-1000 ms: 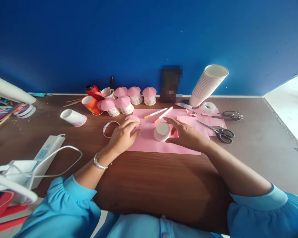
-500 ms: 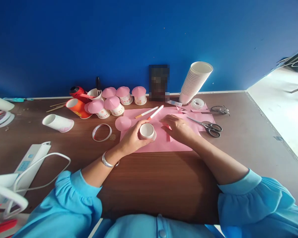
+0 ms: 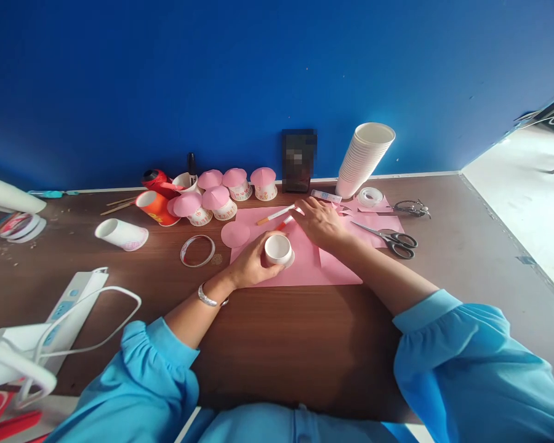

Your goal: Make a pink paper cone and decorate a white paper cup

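My left hand (image 3: 257, 261) grips a small white paper cup (image 3: 278, 249), with its round opening facing up, above the pink paper (image 3: 300, 258). My right hand (image 3: 321, 221) is to the right of the cup, palm down, thumb and forefinger closed around the upper end of a red-tipped marker (image 3: 285, 223). Its fingers cover that end of the marker. An orange-tipped marker (image 3: 273, 215) lies just beside it on the paper. Left of the cup is a pink paper disc (image 3: 235, 234), partly over the sheet's edge.
Several small decorated cups with pink cone tops (image 3: 215, 198) stand near the wall. Black scissors (image 3: 397, 241), a stack of white paper cups (image 3: 365, 159) and a tape roll (image 3: 370, 196) are on the right. A red-and-white ring of tape (image 3: 197, 251), a lying cup (image 3: 121, 234) and a power strip (image 3: 76, 307) are on the left.
My right hand has moved up and left from the pink paper onto the red-tipped marker. My left hand still holds the cup. The whole view has shifted slightly.
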`<state>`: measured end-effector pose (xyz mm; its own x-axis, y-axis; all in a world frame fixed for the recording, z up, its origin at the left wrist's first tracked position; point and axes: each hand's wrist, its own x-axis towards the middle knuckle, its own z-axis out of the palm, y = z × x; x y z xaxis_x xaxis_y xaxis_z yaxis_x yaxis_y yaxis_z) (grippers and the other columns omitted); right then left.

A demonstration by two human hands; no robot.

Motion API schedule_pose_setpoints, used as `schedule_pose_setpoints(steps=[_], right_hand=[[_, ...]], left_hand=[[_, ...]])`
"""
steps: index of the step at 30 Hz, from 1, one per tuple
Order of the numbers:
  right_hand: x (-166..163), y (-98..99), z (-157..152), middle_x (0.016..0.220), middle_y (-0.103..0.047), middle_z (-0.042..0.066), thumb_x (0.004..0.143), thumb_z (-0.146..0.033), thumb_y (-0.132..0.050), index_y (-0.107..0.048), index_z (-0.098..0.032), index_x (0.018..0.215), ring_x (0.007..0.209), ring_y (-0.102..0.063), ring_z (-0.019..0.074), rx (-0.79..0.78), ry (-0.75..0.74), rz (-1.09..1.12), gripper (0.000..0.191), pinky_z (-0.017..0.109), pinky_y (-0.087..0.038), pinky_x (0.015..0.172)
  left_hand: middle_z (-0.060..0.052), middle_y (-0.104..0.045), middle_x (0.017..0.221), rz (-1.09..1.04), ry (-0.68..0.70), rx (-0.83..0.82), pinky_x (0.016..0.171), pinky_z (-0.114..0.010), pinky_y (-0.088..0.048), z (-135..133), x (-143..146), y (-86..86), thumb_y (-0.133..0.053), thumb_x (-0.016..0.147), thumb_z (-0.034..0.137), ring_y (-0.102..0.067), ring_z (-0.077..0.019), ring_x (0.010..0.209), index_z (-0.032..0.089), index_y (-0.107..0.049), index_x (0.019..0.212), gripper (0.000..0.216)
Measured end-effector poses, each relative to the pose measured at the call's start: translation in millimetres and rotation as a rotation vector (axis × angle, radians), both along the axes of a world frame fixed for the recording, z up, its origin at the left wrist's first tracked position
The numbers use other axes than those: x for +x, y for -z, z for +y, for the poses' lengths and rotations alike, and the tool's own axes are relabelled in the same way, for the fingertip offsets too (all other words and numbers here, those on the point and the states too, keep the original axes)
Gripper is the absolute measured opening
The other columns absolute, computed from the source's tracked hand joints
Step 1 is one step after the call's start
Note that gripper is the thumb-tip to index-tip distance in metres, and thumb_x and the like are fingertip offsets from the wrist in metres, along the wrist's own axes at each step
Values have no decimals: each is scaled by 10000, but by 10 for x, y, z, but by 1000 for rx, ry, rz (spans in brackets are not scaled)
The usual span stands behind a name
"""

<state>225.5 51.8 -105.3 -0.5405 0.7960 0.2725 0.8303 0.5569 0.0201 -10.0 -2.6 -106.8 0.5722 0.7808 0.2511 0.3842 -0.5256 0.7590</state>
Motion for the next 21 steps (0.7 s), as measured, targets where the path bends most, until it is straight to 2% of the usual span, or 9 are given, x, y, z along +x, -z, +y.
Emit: schedule_pose_setpoints(steps=[7,14,16,18,21], right_hand=[[7,133,48,1037,-739,153,1033,-84,-419,-763,-154,949,989,-574,298,38,-18,45,361,404,-403,796],[55,169,101,1014,-750,151,982,-62,-480,-756,-144,936,961,-575,288,25,-24,112,292,399,-396,822],[79,173,104,991,-750,165,959,-60,-492,-749,-139,900,952,-590,298,11,-8,152,275,406,-411,814],[114,167,85,986,-757,166,940,-69,-516,-750,-138,925,951,-612,302,-7,4,209,244,408,-436,817],[168,122,31,1024,-773,138,973,-141,-537,-750,-151,1077,941,-653,271,-31,18,311,237,382,-486,816]], left_hand=[[-135,-668,1348,-13,46,63,1125,-470,-563,35,-31,79,-725,824,230,-671,-298,1261,214,-514,1392,606],[-140,-619,1458,-34,82,-20,1180,-491,-503,51,-85,67,-741,830,204,-614,-321,1349,225,-489,1458,677],[-147,-587,1504,-74,114,-99,1205,-510,-464,55,-120,56,-804,820,266,-588,-338,1378,236,-467,1500,759],[-160,-562,1533,-141,143,-222,1209,-527,-441,63,-155,55,-865,797,400,-563,-364,1400,247,-459,1524,846],[-173,-580,1498,-329,121,-404,1170,-504,-465,91,-184,88,-764,853,617,-543,-372,1414,237,-529,1474,765]])
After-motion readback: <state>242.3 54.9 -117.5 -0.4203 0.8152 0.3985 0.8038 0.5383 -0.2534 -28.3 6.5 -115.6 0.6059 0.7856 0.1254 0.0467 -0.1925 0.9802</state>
